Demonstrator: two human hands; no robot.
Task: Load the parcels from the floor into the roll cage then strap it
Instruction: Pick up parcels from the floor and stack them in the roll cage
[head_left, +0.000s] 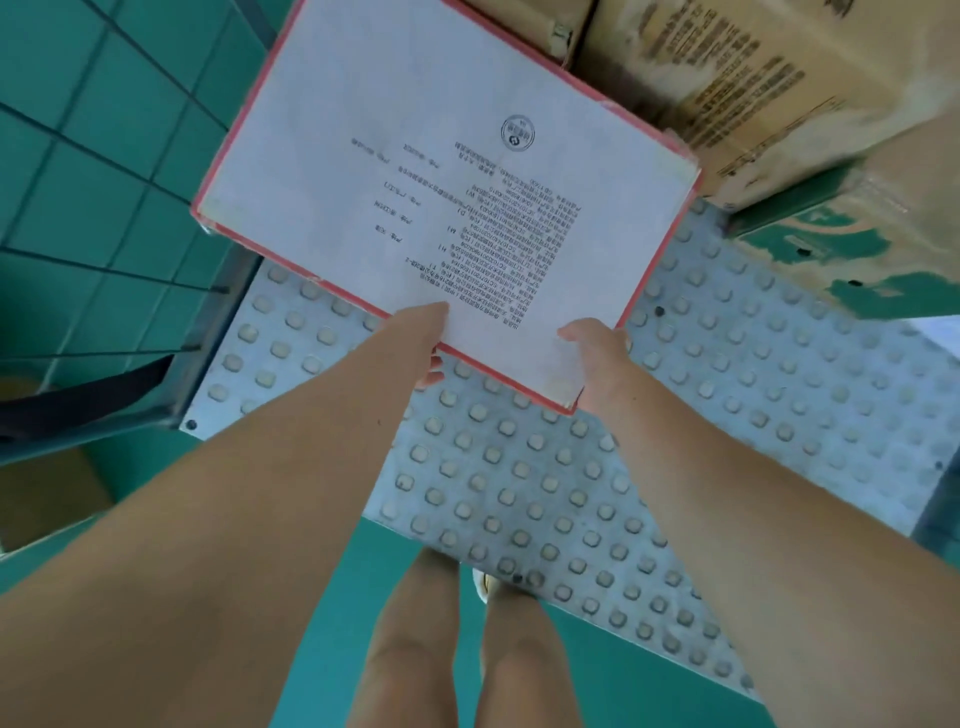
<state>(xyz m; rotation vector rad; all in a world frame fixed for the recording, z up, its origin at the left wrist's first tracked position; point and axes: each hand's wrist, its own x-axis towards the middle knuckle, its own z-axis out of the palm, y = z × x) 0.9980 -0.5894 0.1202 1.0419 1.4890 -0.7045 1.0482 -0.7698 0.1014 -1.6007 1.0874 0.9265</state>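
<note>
I hold a flat red-edged parcel (447, 171) with a white printed face, tilted above the roll cage's studded metal base (519, 467). My left hand (426, 338) grips its near edge, thumb on top and fingers underneath. My right hand (597, 358) grips the near right corner, thumb lying on the white face. Brown cardboard parcels (727, 78) are stacked at the back right of the cage, and the red-edged parcel's far end reaches up to them.
The cage's wire mesh side (104, 171) stands at the left, with a dark strap (78, 395) hanging low beside its frame. A torn green-and-brown box (857, 249) lies on the base at right. Green floor (322, 571) and my legs show below.
</note>
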